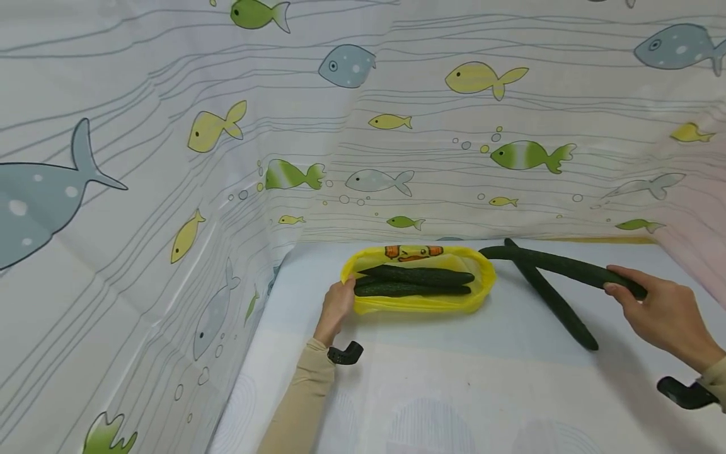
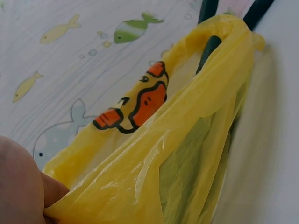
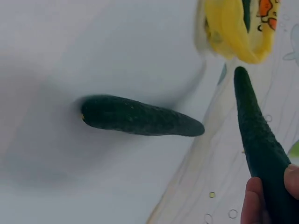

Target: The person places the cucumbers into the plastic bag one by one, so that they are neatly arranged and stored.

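Observation:
A yellow plastic bag [image 1: 420, 305] with a printed orange-and-black face lies on the table, its mouth spread wide around two cucumbers [image 1: 416, 275]. My left hand [image 1: 337, 309] pinches the bag's left rim; in the left wrist view the thumb and a finger hold the yellow film [image 2: 117, 186]. My right hand [image 1: 669, 315] grips the thick end of another cucumber [image 1: 567, 266], whose thin tip points left toward the bag's right rim. In the right wrist view this cucumber [image 3: 261, 140] is held between thumb and fingers.
One more cucumber [image 1: 558, 305] lies slanted on the white table [image 1: 454, 372], right of the bag and partly behind the held one. A fish-print sheet [image 1: 340, 126] rises behind and at the left.

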{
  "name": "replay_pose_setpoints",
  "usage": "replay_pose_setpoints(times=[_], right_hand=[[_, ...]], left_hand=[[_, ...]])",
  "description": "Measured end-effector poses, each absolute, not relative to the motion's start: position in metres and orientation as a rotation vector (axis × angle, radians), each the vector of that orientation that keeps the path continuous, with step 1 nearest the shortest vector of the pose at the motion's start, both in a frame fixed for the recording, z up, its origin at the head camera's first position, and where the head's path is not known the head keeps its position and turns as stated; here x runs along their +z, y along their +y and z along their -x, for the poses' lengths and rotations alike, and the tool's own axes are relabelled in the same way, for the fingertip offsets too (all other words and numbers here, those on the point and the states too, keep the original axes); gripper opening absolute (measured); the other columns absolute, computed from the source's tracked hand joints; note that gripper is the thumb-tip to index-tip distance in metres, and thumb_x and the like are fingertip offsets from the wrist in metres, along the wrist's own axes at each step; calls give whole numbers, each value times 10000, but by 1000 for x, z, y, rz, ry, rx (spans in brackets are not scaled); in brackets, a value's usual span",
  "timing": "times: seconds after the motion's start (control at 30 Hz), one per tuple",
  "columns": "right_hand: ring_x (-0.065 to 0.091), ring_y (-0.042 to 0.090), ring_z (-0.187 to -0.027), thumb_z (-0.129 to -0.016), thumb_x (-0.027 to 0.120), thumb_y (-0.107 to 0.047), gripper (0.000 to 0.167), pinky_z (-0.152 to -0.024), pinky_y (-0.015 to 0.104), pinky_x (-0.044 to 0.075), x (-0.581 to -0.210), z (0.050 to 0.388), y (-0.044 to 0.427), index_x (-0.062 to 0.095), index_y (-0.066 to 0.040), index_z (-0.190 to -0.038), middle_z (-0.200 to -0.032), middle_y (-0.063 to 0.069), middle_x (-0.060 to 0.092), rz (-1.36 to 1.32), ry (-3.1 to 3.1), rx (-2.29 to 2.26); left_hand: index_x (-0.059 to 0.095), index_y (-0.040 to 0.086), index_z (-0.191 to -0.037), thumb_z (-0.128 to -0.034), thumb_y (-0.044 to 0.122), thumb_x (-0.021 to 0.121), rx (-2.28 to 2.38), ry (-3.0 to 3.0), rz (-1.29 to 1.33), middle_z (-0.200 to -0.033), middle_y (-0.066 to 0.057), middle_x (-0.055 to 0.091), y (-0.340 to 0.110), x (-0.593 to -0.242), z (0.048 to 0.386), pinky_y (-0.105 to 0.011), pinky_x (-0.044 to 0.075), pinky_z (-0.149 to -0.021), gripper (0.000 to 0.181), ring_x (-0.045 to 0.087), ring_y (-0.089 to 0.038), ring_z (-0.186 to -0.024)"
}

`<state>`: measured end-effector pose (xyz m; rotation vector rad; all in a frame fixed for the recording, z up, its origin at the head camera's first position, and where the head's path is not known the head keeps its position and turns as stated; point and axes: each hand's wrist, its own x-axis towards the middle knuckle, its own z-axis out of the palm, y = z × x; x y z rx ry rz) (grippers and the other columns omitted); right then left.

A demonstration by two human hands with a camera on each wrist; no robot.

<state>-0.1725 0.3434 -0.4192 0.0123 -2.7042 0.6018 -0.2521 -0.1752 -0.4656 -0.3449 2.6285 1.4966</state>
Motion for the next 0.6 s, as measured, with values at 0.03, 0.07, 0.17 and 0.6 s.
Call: replay_pose_setpoints(times=[0.03, 0.07, 0.17, 0.6], right_hand=[[461, 140, -557, -1057, 662, -195, 443, -474, 290, 333, -416, 173, 344, 596, 111, -1370, -774, 237, 694, -14, -2698, 602], [458, 134, -548, -1053, 669, -193, 443, -469, 292, 332, -413, 173, 344, 598, 109, -1369, -765, 236, 685, -13, -2689, 606], [445, 74, -534, -1051, 668, -196, 420, -480, 295, 336, -403, 176, 345, 622, 83, -1362, -769, 217, 699, 11, -2668, 609], [566, 472, -888, -1082, 600, -99, 441, -523, 188, 381, -381, 185, 336, 524, 93, -1471, -1208, 412, 597, 203, -2718, 748]], left_hand=[[526, 86, -894, -1148, 433, 303, 1495, 2628, 346, -704, -25, 405, -175, -466, 252, -295, 326, -560, 485, 341, -153, -570], [526, 86, -892, -1148, 435, 305, 1495, 2627, 348, -701, -25, 406, -174, -466, 252, -295, 325, -559, 485, 340, -153, -567], [517, 88, -874, -1147, 436, 311, 1499, 2627, 351, -688, -25, 401, -174, -465, 252, -300, 320, -554, 489, 333, -156, -558], [488, 100, -854, -1144, 444, 323, 1501, 2613, 388, -697, -25, 393, -174, -463, 253, -303, 319, -562, 479, 325, -153, -566]])
